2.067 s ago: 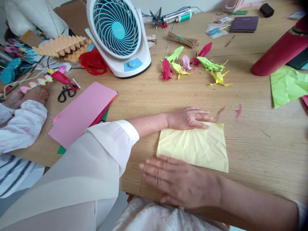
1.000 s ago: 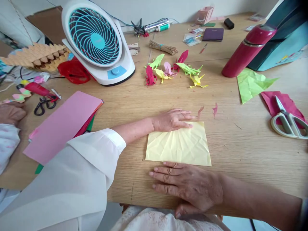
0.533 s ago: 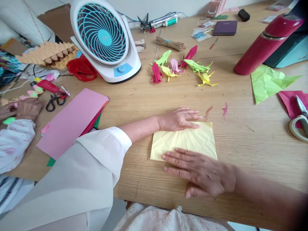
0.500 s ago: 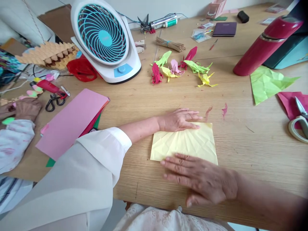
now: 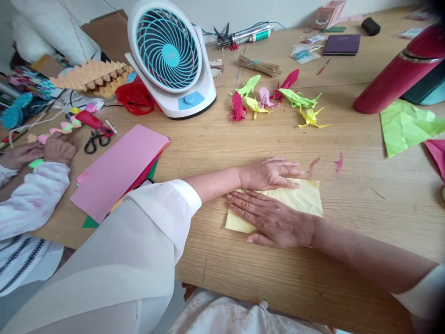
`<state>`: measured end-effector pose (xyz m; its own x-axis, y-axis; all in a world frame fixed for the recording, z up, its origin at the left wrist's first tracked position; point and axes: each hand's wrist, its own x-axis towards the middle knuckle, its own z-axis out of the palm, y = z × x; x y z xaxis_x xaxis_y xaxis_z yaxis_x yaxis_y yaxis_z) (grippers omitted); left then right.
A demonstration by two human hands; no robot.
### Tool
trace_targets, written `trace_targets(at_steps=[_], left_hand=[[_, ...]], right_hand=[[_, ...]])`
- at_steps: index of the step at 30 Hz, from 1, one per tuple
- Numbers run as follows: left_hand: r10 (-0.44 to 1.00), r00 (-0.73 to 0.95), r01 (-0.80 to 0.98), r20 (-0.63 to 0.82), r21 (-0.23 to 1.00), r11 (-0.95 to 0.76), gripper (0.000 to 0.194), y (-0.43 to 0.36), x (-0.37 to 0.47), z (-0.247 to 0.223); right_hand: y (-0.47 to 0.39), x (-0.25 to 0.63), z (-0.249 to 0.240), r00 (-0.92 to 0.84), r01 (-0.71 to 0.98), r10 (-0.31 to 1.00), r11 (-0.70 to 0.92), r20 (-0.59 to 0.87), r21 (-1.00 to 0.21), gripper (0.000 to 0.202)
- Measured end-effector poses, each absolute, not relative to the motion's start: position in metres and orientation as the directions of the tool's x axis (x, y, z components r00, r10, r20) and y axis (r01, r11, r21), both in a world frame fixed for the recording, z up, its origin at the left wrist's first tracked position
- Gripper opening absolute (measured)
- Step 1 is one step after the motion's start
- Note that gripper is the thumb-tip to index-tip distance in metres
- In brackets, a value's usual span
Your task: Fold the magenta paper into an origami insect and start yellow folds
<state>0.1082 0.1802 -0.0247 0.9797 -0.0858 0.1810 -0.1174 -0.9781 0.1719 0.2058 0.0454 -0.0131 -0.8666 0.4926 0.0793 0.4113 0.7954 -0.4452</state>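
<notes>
A creased sheet of yellow paper (image 5: 308, 197) lies flat on the wooden table in front of me. My left hand (image 5: 267, 174) rests along its far edge, fingers stretched out to the right. Across the middle and near left part of the sheet lies my right hand (image 5: 271, 215), palm down, with the fingers straight and the thumb out to the side. Both hands press on the paper without grasping it. They cover much of its surface, so many of its creases are hidden.
Folded paper figures (image 5: 271, 99) sit beyond the sheet. A fan (image 5: 194, 99) stands behind, left of them. Pink paper (image 5: 121, 171) tops a stack at left, near black-handled scissors (image 5: 97, 139) and a co-worker's hands (image 5: 57, 148). A red flask (image 5: 385, 83) stands at right by green paper (image 5: 406, 127).
My right hand has moved up from the near edge onto the middle of the yellow sheet. My left hand keeps its place on the far edge. The view has turned slightly right.
</notes>
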Motion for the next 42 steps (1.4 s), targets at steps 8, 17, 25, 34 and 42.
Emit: trace_targets(at_steps=[8, 17, 25, 34, 42], left_hand=[[-0.121, 0.972, -0.153, 0.201, 0.153, -0.976, 0.038, 0.181, 0.106, -0.023], [-0.119, 0.980, -0.135, 0.162, 0.094, -0.986, 0.037, 0.178, 0.104, -0.012], [-0.039, 0.998, -0.049, 0.045, 0.246, -0.968, 0.035, 0.165, 0.106, -0.002], [0.320, 0.947, 0.321, -0.019, 0.044, -0.946, 0.027, 0.108, 0.114, 0.009], [0.566, 0.770, 0.510, 0.296, 0.248, -0.824, 0.039, 0.064, 0.103, -0.026]], right_hand=[[0.000, 0.179, -0.008, -0.889, 0.331, 0.450, 0.764, 0.089, -0.554, 0.085], [-0.017, 0.168, 0.002, -0.877, 0.289, 0.430, 0.826, 0.212, -0.484, 0.077], [0.007, 0.219, 0.008, -0.161, 0.535, 0.809, 0.553, 0.566, -0.639, 0.029], [0.037, 0.252, -0.032, 0.153, 0.638, 0.913, 0.202, 0.379, -0.743, 0.041], [0.033, 0.248, -0.032, 0.001, 0.746, 0.935, 0.236, 0.356, -0.623, 0.051]])
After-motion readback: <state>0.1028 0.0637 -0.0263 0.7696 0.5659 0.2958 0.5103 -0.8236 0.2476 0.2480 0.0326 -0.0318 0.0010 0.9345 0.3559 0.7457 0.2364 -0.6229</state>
